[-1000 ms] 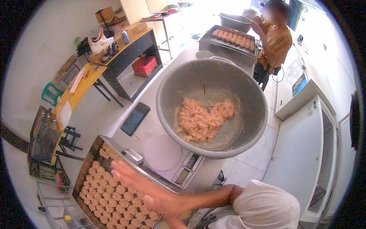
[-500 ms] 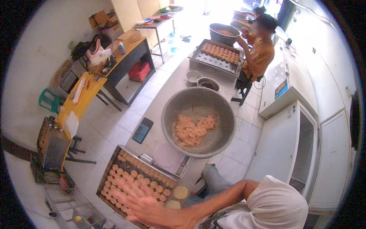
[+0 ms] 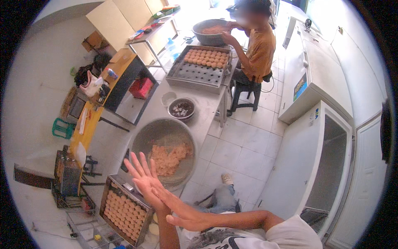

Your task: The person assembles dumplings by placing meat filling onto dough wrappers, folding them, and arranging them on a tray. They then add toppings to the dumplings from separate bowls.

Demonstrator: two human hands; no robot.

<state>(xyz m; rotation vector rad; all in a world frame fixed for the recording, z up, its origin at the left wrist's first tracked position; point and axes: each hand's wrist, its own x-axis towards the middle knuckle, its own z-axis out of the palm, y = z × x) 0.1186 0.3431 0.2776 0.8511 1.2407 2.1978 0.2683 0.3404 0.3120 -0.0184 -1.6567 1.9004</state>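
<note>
My left hand is raised with its fingers spread, in front of a large grey tub. Across its palm and wrist lies my right hand, fingers stretched out and thumb apart. Neither hand holds anything. Inside the tub is a mound of orange-pink minced mixture, partly behind my left fingers. Below and left of the hands, a metal tray carries rows of small round patties. A dark phone shows in part beside the tub.
Beyond the tub stand a bowl with dark contents and a perforated metal tray partly filled with patties. A seated person works at another tub. White freezers line the right; a yellow-topped table stands left.
My right hand has risen from over the patty tray and now lies across my left hand, which has come into view. The view has shifted, moving the tub left.
</note>
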